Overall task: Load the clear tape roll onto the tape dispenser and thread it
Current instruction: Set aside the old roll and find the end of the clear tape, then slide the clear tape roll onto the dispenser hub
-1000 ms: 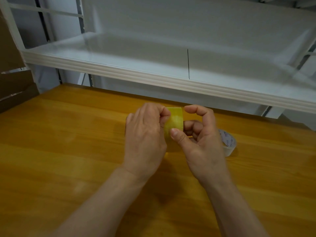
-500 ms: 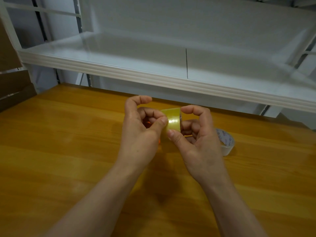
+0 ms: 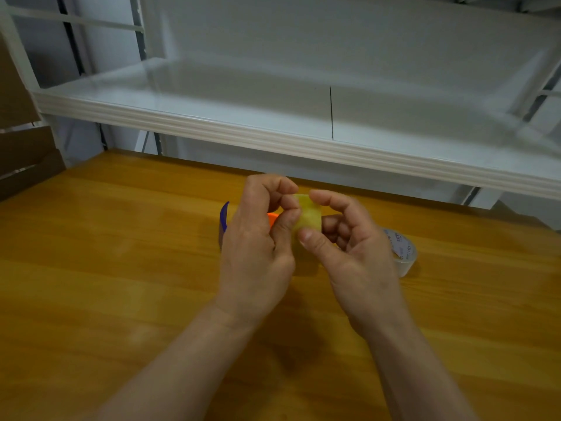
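Observation:
I hold a yellowish clear tape roll (image 3: 309,214) upright above the wooden table (image 3: 106,268), between both hands. My right hand (image 3: 352,247) grips the roll with thumb below and forefinger on top. My left hand (image 3: 258,238) pinches at the roll's left edge with thumb and fingertips. Behind my left hand lies the tape dispenser (image 3: 224,217), of which only a purple edge and an orange part show. The rest of it is hidden.
A second clear tape roll (image 3: 402,253) with a printed white core lies on the table to the right of my right hand. A white shelf (image 3: 243,123) overhangs the table's far edge. Brown cardboard (image 3: 24,159) stands at the far left.
My left fingers have curled back onto the roll's edge after opening. The hands have shifted slightly, and the dispenser's purple and orange parts now show behind my left hand.

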Motion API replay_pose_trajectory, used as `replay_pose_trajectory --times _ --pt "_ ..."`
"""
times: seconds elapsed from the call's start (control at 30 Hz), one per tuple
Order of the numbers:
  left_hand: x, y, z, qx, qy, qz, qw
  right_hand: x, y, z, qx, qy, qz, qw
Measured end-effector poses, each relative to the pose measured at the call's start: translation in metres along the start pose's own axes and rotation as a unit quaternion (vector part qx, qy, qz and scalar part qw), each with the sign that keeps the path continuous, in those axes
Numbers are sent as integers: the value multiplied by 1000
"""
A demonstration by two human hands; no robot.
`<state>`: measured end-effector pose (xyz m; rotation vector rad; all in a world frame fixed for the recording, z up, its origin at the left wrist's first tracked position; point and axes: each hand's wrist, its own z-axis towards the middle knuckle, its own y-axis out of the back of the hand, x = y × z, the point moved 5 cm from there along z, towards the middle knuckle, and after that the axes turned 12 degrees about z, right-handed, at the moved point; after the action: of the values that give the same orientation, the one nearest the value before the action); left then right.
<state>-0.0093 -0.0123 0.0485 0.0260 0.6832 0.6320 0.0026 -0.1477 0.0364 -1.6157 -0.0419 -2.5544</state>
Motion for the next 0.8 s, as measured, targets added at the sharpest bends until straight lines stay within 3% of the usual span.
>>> replay_pose_trajectory --times 0.2,0.37,0.43,0.7,0.8 --pt "-10 1 -3 -20 -80 31 996 -6 1 1 3 -42 72 997" --pt "6 -2 -1 -7 94 -123 988 -9 3 0 4 -67 78 995" --pt "7 -4 0 0 120 -149 982 -11 5 1 -6 -90 90 992" --pt "12 -5 1 81 144 -78 983 -22 15 2 -57 -147 127 979" --pt "24 5 7 64 188 -48 979 -23 19 2 -75 -154 131 976"
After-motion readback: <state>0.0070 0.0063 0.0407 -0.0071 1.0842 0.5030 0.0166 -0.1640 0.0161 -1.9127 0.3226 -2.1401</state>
